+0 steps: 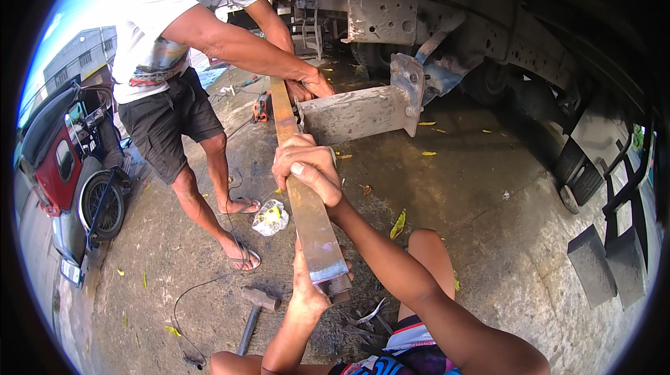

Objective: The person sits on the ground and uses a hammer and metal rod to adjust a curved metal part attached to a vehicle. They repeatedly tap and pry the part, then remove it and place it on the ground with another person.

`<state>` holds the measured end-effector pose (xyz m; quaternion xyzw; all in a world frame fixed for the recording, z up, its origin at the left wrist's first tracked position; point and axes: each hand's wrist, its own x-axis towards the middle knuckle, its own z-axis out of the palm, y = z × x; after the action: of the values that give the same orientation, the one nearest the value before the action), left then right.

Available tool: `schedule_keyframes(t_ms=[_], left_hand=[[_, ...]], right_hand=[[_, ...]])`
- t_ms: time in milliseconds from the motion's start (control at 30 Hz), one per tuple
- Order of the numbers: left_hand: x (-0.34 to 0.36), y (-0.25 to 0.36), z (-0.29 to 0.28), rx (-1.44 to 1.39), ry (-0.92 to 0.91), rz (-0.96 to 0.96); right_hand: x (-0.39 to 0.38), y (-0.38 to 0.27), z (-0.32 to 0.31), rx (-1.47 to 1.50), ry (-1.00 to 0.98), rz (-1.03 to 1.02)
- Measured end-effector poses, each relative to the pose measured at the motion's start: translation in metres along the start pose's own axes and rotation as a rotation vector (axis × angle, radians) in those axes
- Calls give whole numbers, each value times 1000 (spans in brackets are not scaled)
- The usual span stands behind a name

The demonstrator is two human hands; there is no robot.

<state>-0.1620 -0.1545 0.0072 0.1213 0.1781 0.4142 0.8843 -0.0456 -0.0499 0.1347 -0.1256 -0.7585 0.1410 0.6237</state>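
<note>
A long, rusty rectangular steel bar (pixel 314 225) slants away from me, its near end bluish. My right hand (pixel 308 166) is closed around the bar's middle, thumb across the top. Under the near end, my left hand (pixel 307 288) grips it from the left side, its fingers partly hidden. The far part of the bar lies beside a weathered steel beam (pixel 356 115) that ends in a bolted plate (pixel 408 89). A co-worker's hands (pixel 310 87) are at the bar's far part and the beam's left end; what they hold is hidden.
A hammer (pixel 260 298) and several plier-like tools (pixel 370 316) lie near me. A plastic bag (pixel 271 218), a cable (pixel 181 298) and an orange power tool (pixel 262 108) are on the ground. The truck chassis (pixel 447 26) overhangs at right; a red sidecar (pixel 63 166) stands left.
</note>
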Motion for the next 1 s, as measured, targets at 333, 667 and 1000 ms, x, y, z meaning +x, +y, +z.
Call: schedule_keyframes(t_ms=[333, 667, 1000], left_hand=[[4, -3, -8, -49, 37, -26], [4, -4, -13, -6, 61, -10], [2, 0, -4, 20, 39, 19]], right_hand=[[-4, 4, 0, 7, -20, -2], [-7, 7, -1, -8, -16, -13], [0, 6, 0, 13, -9, 3]])
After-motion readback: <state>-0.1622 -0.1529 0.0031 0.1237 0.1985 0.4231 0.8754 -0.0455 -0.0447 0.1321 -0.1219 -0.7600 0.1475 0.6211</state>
